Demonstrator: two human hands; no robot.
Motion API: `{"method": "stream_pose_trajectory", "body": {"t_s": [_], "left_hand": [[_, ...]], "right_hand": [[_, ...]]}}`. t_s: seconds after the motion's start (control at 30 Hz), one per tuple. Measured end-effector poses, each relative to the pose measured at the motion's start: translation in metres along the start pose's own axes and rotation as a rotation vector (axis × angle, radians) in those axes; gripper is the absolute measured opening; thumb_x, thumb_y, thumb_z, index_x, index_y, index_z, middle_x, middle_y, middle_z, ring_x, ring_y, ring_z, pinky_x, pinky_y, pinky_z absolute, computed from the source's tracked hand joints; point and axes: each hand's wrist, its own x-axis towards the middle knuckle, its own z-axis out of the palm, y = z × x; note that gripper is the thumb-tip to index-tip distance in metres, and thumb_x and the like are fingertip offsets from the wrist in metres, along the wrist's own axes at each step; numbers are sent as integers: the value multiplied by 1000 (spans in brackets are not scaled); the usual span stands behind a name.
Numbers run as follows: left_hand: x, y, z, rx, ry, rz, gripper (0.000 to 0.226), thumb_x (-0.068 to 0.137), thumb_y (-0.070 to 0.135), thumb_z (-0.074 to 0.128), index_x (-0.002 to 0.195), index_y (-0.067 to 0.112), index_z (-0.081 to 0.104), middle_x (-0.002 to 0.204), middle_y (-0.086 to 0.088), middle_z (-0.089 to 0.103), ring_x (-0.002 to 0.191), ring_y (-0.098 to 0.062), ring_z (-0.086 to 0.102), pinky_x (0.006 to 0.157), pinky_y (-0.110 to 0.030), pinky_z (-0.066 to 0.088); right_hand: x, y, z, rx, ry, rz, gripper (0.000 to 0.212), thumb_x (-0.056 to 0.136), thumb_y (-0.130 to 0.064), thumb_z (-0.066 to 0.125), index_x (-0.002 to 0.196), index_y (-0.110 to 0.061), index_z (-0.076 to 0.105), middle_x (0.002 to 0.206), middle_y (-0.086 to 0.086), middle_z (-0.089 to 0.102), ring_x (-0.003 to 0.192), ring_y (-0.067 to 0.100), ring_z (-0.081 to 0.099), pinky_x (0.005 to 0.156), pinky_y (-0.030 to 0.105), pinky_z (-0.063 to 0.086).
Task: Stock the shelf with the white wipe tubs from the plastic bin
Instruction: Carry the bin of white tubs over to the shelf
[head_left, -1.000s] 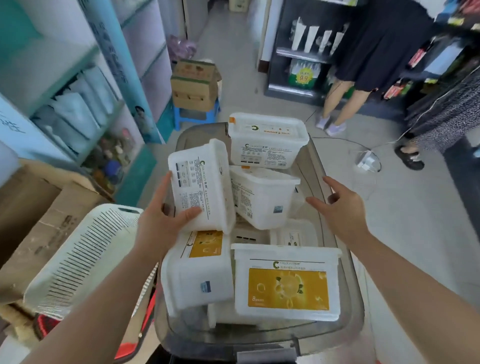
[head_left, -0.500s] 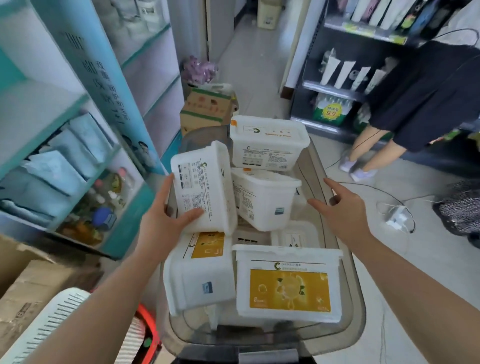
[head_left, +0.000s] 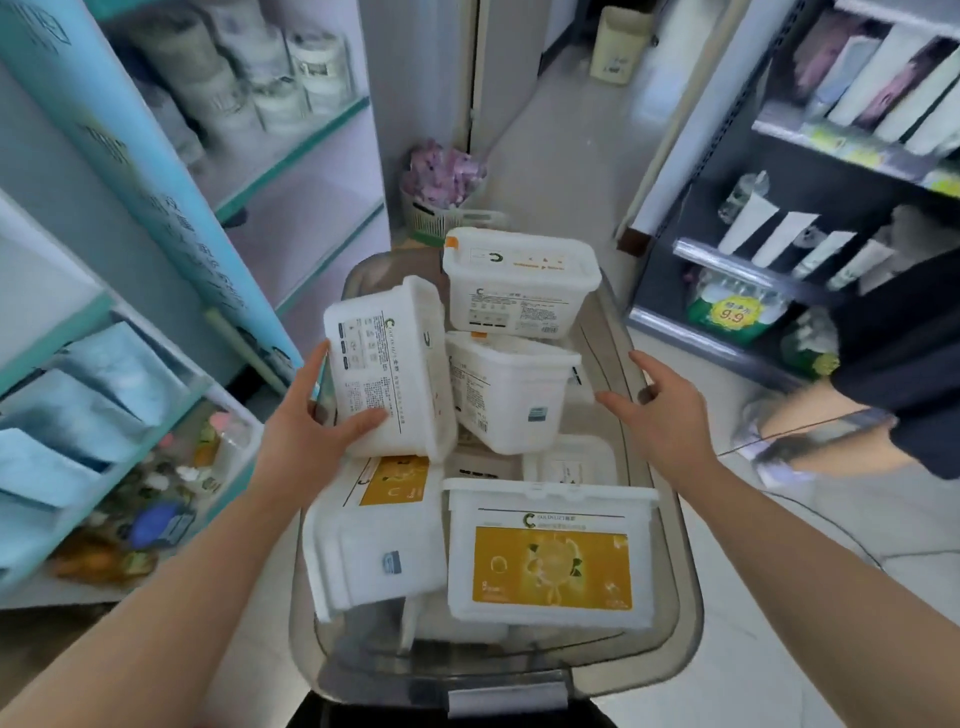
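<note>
The left hand (head_left: 306, 436) grips one white wipe tub (head_left: 387, 364) at the bin's left side, thumb laid across the printed face and fingers out of sight behind it. The tub is tipped on its side, small dark print facing up and its wider lidded rim turned right. Its lower edge sits just over a side-lying tub (head_left: 374, 545) with a yellow label, perhaps touching it. The right hand (head_left: 660, 415) is spread with straight fingers above the right rim of the smoky plastic bin (head_left: 685, 597), holding nothing.

More white tubs fill the bin: a far tub (head_left: 519, 283) upright with an orange tab on its lid, a middle tub (head_left: 511, 389) tilted just beside the held one, and a near tub (head_left: 550, 556) showing a broad yellow lemon label. To the left stands the teal-edged shelf (head_left: 306, 140), with blue packets (head_left: 104, 395) lower down. Beyond the bin is a basket of pink packets (head_left: 447, 182). On the right, a dark rack (head_left: 727, 343) carries white tubes (head_left: 789, 239), and a person in a dark skirt (head_left: 904, 364) stands close to it.

Against half a second ago the view has lifted: the white slatted basket at lower left is gone and more shelf shows. Both hands and the held tub keep the same places
</note>
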Motion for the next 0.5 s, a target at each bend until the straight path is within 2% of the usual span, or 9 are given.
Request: {"method": "stream_pose_trajectory", "body": {"t_s": [0.13,0.2,0.3,0.43,0.5], "left_hand": [[84,21,10,38,-19,-40,90,73,43,76,143,52,21,115,3,57,104,-26,56,82,-41,50],[131,31,14,55,-28,-40,88,74,44,75,143,52,21,121,0,58,109,-30,56,87,-45,50],[200,46,16,56,-66,-20,88,72,48,75,142,52,21,124,2,58,106,-29,57,87,-44,51],[290,67,21,61,-115,-11,89,78,39,73,147,44,18,131,3,52,104,-18,53,89,-40,48],[333,77,23,97,-141,15,89,79,37,73,148,42,17,127,5,52,100,-14,51,83,-30,46]], "right_hand": [[88,-18,22,-21,-26,-19,67,78,-34,76,137,-20,49,94,-2,55,83,13,48,77,20,36],[128,-26,36,-28,-29,-5,67,78,-35,75,138,-20,48,96,-2,56,87,14,49,79,21,36],[184,-40,59,-9,-20,45,67,80,-35,73,139,-22,46,98,-1,56,88,14,49,78,22,36],[254,-50,93,28,-12,118,69,80,-38,72,141,-24,44,108,1,59,93,13,50,83,25,40],[284,-52,109,34,-5,148,69,80,-38,73,141,-24,44,100,0,58,89,13,49,80,24,39]]}}
